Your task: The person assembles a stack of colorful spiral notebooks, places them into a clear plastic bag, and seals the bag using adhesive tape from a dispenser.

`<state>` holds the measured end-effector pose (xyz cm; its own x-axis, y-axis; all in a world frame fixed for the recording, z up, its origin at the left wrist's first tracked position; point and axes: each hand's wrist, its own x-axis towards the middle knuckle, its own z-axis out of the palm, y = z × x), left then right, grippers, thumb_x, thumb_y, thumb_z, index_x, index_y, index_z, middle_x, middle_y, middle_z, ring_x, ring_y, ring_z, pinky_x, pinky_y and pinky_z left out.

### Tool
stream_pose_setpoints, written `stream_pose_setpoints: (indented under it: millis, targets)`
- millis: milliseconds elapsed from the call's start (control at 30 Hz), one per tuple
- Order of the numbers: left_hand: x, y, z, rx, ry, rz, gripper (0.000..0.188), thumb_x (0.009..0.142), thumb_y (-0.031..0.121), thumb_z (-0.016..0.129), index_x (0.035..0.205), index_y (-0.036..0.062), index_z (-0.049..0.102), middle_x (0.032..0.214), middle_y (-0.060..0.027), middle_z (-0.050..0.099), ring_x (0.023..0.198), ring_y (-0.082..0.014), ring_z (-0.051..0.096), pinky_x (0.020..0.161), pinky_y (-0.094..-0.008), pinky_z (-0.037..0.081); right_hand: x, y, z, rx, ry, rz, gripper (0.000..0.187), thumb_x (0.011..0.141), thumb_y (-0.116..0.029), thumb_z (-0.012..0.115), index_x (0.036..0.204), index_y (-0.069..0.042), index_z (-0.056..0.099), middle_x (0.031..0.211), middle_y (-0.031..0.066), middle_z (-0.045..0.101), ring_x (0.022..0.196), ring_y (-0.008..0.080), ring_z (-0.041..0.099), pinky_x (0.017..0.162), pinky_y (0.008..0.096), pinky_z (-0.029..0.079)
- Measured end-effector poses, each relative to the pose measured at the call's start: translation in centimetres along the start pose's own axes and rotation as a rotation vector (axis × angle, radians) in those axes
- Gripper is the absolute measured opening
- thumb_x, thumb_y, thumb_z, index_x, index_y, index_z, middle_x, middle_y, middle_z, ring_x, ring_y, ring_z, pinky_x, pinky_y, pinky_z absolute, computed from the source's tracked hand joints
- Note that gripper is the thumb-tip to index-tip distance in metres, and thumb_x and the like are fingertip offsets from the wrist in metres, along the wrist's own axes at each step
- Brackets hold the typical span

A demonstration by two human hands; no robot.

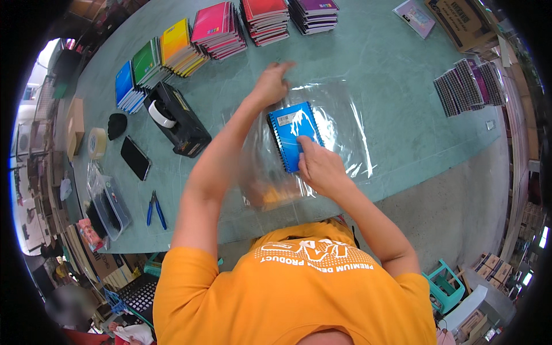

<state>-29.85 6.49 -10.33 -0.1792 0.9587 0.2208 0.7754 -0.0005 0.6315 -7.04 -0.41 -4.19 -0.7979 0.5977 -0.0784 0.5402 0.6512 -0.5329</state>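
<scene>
A blue spiral-bound notebook (pixel 291 150) lies slightly tilted within the outline of a clear plastic sheet or bag (pixel 349 132). Bright glare crosses its cover; I cannot tell whether the film lies over or under it. My right hand (pixel 323 168) rests at the notebook's lower right, index finger stretched onto the cover and thumb apart from it. Beyond the notebook's far left corner, my left hand (pixel 272 86) is over the plastic's far edge, fingers extended to the right and a little blurred. Nothing shows in its grasp.
Stacked notebooks in blue (pixel 124 83), green (pixel 147 62), yellow (pixel 177 43), pink (pixel 213 24), red (pixel 264 17) and purple (pixel 314 12) line the far side. Leftward are a black tape dispenser (pixel 177 121), phone (pixel 135 157) and pliers (pixel 155 210). More notebooks (pixel 468 86) lie right, near a carton (pixel 463 23).
</scene>
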Motion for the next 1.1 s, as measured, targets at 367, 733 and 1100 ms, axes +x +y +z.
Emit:
stream_pose_setpoints:
  millis: [367,733,1100]
  targets:
    - [-1.7,-1.6,-5.4,-0.046,-0.618,-0.058,0.018,0.071,0.013,0.065,0.083,0.0007,0.060,0.078,-0.0116,0.060,0.073,-0.0212,0.059,0.065,-0.0340,0.045,2.0,0.9,-2.8,-0.192,-0.111,-0.082,0.026,0.066,-0.012,0.072,0.091,-0.008,0.065,0.111,0.0057,0.056,0.108,0.0239,0.050,0.080,0.0361,0.045]
    - [-10.4,0.5,-7.5,0.136,-0.367,-0.324,0.020,0.074,0.010,0.063,0.094,0.0068,0.064,0.082,-0.0154,0.062,0.075,-0.0293,0.059,0.067,-0.0337,0.048,3.1,2.5,-2.3,-0.185,0.011,-0.319,0.050,0.064,-0.020,0.075,0.109,-0.010,0.057,0.121,0.0031,0.053,0.116,0.0217,0.047,0.093,0.0423,0.038]
    - [-9.4,5.1,-8.0,0.622,0.552,-0.145,0.042,0.072,0.012,0.068,0.113,0.0139,0.060,0.106,-0.0146,0.058,0.098,-0.0296,0.055,0.083,-0.0387,0.045,4.0,4.0,-2.4,-0.238,-0.004,-0.438,0.053,0.063,-0.032,0.076,0.108,-0.010,0.058,0.109,0.0009,0.053,0.108,0.0198,0.049,0.080,0.0376,0.043]
